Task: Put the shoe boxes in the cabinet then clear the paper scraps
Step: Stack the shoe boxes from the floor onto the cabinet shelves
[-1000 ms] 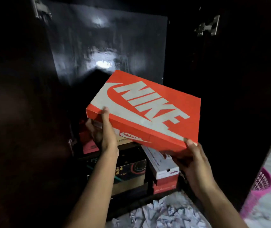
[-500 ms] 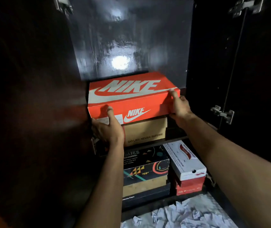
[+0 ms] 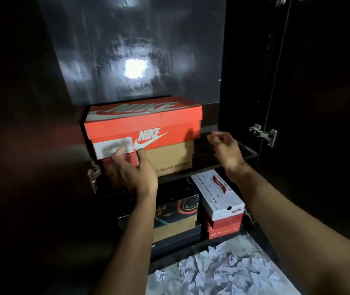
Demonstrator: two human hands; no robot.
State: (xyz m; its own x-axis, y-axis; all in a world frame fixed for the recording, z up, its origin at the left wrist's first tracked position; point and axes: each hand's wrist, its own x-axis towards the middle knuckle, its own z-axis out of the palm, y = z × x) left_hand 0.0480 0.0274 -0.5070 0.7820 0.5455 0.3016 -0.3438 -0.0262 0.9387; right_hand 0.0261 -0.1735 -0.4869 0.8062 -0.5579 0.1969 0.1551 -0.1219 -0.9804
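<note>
Orange Nike box (image 3: 143, 124) sits on the tan box (image 3: 169, 156), upper shelf. Both hands empty, left hand (image 3: 130, 173) just below it, right hand (image 3: 226, 151) beside. I'd nudge it flush, then grab the paper scraps (image 3: 223, 271).

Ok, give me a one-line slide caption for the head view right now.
Orange shoe box stacked on a brown box in the cabinet, both hands open and off it, paper scraps on the floor.
</note>
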